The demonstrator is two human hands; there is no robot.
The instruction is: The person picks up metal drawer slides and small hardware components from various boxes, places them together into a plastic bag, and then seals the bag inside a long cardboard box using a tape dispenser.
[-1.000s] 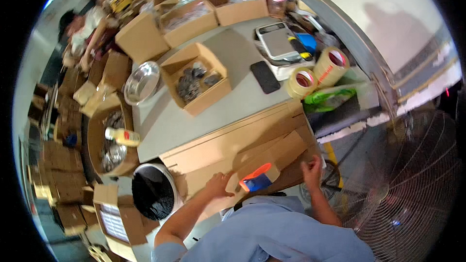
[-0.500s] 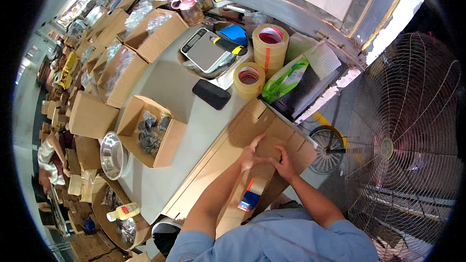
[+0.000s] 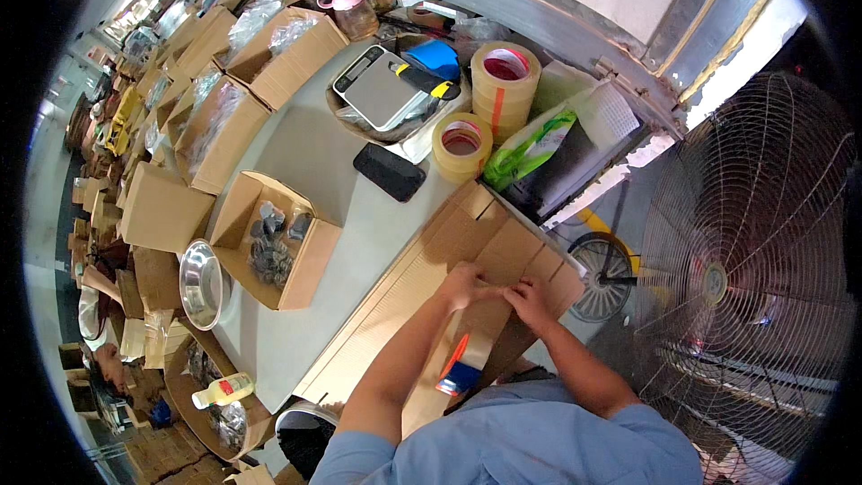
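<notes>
A flattened cardboard box (image 3: 395, 305) with creased flaps lies at an angle across the near right part of the table, seemingly on other flat cardboard. Near its right end, my left hand (image 3: 464, 286) has its fingers curled over a brown cardboard flap. Close beside it, my right hand (image 3: 530, 299) is closed on the same flap, thumbs almost meeting. Both sets of fingertips are partly hidden. Between my forearms and near my body lies a blue and orange tape dispenser (image 3: 461, 375).
Rolls of clear tape (image 3: 505, 85), a black phone (image 3: 389, 171) and a basket holding a scale (image 3: 384, 90) stand beyond the cardboard. An open box of dark small parts (image 3: 274, 251) and a metal bowl (image 3: 205, 286) are left. A large fan (image 3: 718, 283) stands right.
My raised, spread fingers have come down and curled onto the cardboard flap, my left hand dropping slightly. The view has shifted a little.
</notes>
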